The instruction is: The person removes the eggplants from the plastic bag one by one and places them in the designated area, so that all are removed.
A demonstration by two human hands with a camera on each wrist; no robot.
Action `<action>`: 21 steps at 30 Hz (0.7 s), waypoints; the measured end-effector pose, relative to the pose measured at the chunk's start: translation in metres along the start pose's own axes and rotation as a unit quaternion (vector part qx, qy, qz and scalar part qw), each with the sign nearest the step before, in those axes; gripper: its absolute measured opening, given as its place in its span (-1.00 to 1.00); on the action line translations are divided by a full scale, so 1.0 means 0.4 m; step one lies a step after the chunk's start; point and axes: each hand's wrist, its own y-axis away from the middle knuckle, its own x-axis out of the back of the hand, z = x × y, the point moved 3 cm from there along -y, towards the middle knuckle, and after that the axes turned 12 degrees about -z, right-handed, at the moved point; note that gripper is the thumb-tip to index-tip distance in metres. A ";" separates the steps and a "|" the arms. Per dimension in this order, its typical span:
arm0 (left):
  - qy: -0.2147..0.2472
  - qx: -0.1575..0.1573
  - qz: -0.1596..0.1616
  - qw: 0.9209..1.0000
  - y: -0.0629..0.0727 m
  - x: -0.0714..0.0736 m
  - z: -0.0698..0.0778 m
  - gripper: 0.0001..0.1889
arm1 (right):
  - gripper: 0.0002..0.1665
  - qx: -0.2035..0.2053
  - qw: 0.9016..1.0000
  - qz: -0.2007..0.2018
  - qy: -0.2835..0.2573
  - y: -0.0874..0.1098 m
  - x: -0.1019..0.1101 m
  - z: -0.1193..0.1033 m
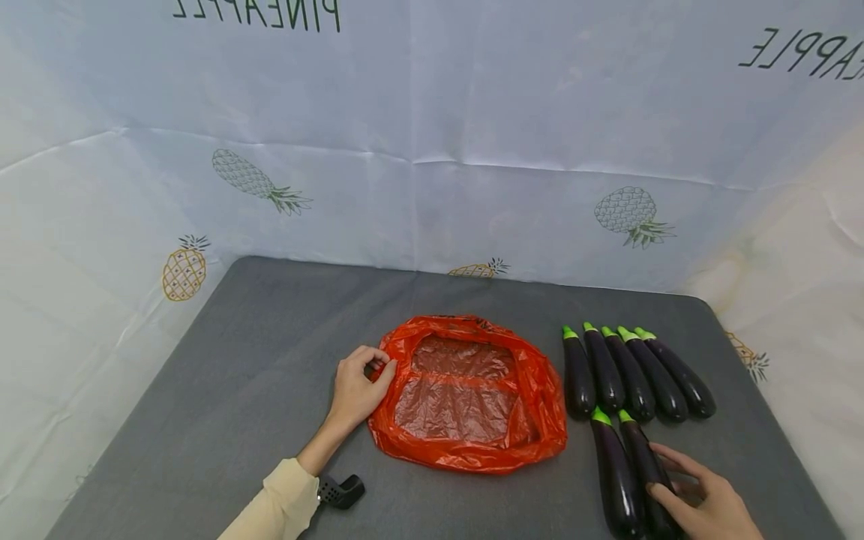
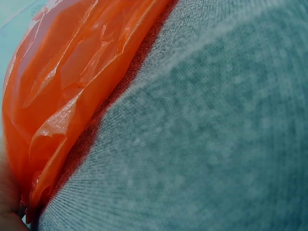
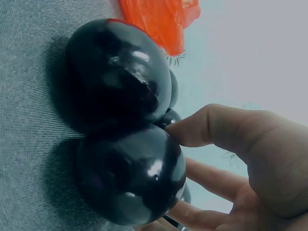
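An orange-red plastic bag [image 1: 466,456] lies on the table with its mouth spread wide and its rim rolled outward. My left hand [image 1: 359,386] pinches the bag's left rim between thumb and fingers. In the left wrist view, the bag's crinkled side [image 2: 72,96] fills the upper left. At the lower right, my right hand [image 1: 709,495] holds an eggplant [image 1: 644,469], thumb on one side and fingers on the other. This eggplant [image 3: 130,175] lies against another eggplant [image 1: 616,480] on its left. Both are dark and glossy, with green stem caps pointing away.
Several more eggplants [image 1: 637,375] lie side by side behind the front pair, right of the bag. The grey tabletop [image 1: 270,330] ends at a pineapple-print sheet [image 1: 405,210] behind. A black wrist device [image 1: 342,491] sits beside my left sleeve.
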 end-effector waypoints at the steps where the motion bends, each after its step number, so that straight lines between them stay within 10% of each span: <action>1: 0.000 0.001 0.000 1.000 0.000 0.000 0.000 -0.89 | -0.15 -0.004 1.000 0.001 -0.001 0.000 -0.001 -0.002; 21: 0.028 -0.002 0.020 0.999 0.005 0.006 0.010 -0.92 | -0.13 -0.022 0.999 0.029 -0.002 0.012 -0.001 -0.023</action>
